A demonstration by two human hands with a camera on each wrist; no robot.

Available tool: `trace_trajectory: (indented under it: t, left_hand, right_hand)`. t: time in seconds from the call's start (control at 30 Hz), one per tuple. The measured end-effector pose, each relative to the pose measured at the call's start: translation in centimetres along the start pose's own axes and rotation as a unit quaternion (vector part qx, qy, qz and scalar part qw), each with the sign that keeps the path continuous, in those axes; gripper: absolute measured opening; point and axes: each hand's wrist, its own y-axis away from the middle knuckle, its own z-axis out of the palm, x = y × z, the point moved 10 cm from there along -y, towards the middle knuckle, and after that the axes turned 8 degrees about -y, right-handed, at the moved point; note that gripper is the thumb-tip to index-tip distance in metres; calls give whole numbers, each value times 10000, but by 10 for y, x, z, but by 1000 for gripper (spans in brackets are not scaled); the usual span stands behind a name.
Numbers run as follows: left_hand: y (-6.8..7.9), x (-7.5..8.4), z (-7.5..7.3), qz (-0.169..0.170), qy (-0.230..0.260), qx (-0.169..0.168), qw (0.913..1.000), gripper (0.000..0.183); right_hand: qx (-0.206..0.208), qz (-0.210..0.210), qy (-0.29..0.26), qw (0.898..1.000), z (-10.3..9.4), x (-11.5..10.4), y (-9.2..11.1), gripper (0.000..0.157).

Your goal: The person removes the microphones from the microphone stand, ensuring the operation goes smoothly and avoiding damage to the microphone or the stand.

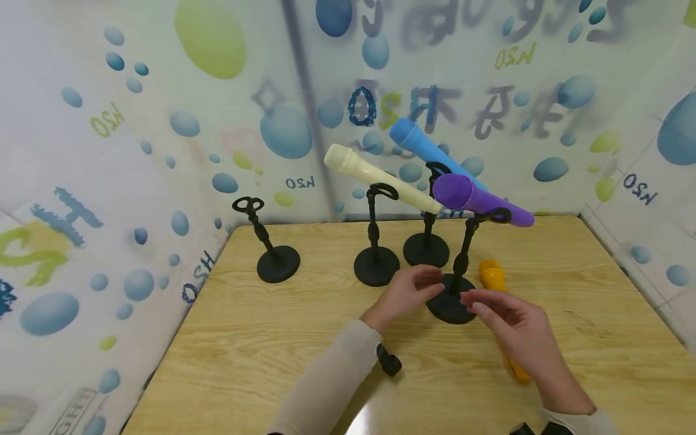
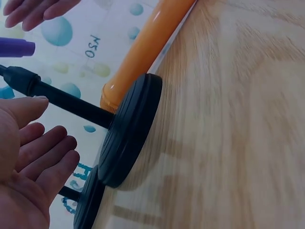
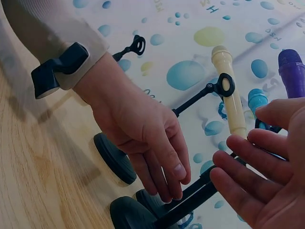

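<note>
- Left hand (image 1: 406, 296): fingers loosely extended, gripping nothing.
- Slim black round-based stand (image 1: 460, 264) between both hands, bearing a tapered purple microphone (image 1: 481, 199); best steadied low, as its top looks heavy.
- Right hand (image 1: 519, 326): fingers gently bent, empty, partly covering an elongated orange microphone (image 1: 492, 276).

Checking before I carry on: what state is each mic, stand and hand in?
Cream mic: tilted, in upright stand
Blue mic: tilted, in upright stand
Purple mic: tilted, in upright stand
Orange mic: lying on the table
Leftmost stand: upright, no mic
Left hand: open, empty
Right hand: open, empty
</note>
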Motion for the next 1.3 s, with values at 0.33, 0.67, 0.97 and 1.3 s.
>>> trace_trajectory:
  t: [0.33, 0.67, 0.97, 1.3]
  left_hand:
    - [-12, -2, 27, -411, -21, -142, 9991, 49]
    - [-17, 8, 27, -475, -331, 371, 9976, 24]
    - [-10, 13, 24, -323, -516, 286, 9977, 19]
    - [8, 11, 18, -36, -469, 58, 9989, 21]
  right_hand:
    - [149, -14, -350, 9993, -12, 2, 3, 22]
    - [238, -26, -261, 9994, -16, -2, 5, 22]
    - [254, -26, 106, 9996, -21, -7, 5, 23]
    - [143, -377, 170, 9990, -29, -31, 4, 25]
